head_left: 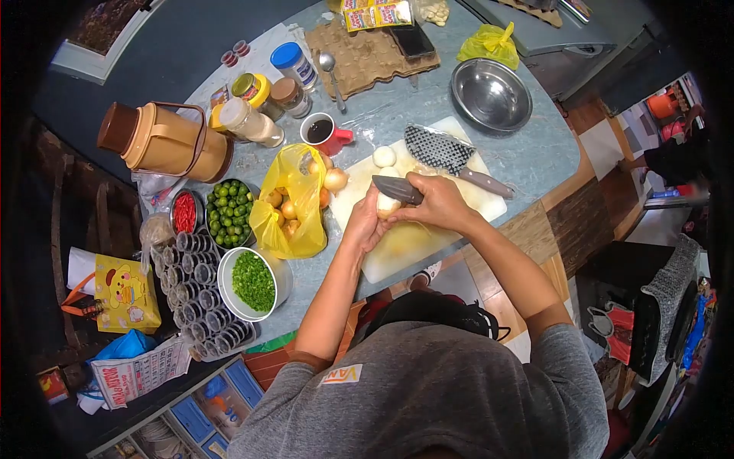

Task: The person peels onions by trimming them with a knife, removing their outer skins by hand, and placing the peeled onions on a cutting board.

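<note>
Above a white cutting board [390, 256], my left hand [365, 226] is closed around a pale onion [388, 205]. My right hand [440, 203] grips a small dark-bladed knife [397, 189], its blade lying across the top of the onion. A peeled white onion [384, 157] sits near the board's upper edge. Right of it, a cleaver with a dimpled blade [440, 148] rests on the board, its handle toward the right. A yellow plastic bag [293, 233] with unpeeled onions [289, 209] stands to the left of the board.
A red mug of dark liquid [319, 132], jars [290, 97], a steel bowl [492, 96] and an egg tray [367, 65] stand beyond the board. Left are a thermos [168, 141], green limes [229, 213], a bowl of chopped greens [253, 283] and small lidded cups [200, 298].
</note>
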Demonstrator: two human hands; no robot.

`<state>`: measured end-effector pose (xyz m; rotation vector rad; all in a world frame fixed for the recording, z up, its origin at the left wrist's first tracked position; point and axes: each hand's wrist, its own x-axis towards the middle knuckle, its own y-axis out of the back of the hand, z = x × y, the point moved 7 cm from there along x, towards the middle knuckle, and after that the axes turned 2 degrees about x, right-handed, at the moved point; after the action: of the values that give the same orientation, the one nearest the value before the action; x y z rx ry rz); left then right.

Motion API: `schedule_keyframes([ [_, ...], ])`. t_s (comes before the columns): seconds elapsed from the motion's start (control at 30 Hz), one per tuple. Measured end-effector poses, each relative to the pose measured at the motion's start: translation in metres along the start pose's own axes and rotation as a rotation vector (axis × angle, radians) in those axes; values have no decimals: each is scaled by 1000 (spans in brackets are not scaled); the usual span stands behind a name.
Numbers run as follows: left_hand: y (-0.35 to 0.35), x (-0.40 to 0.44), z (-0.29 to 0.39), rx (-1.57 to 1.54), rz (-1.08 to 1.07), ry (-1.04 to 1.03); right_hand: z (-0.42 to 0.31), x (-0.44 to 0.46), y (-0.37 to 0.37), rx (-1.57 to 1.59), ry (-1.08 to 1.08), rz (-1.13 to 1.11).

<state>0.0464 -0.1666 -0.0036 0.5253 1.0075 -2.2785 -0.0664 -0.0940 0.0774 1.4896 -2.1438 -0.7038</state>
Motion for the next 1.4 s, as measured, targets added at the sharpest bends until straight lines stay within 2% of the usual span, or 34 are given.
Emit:
schedule_keyframes([
  [0.07,-2,1,-1,-62,-3,-9,-4,-2,-1,-14,-9,-49],
  [0.17,-10,-2,5,-36,33,-11,-11,-4,-4,-22,41,-1],
  [0.27,-5,1,2,10,13,39,0,3,9,-4,-41,72],
  [0.7,-17,-2,5,-100,18,68,-2,4,9,73,-24,26],
  [0.9,-11,4,0,-139,-10,83,-7,1,8,-78,-35,-12],
  [1.0,-11,11,-1,-159,-56,78,-9,-2,4,-141,75,57],
  [1.2,-18,2,10,18,-6,49,0,5,25,-82,19,177],
  [1.4,-18,-1,24,190,74,-41,-5,11,16,-70,11,65],
])
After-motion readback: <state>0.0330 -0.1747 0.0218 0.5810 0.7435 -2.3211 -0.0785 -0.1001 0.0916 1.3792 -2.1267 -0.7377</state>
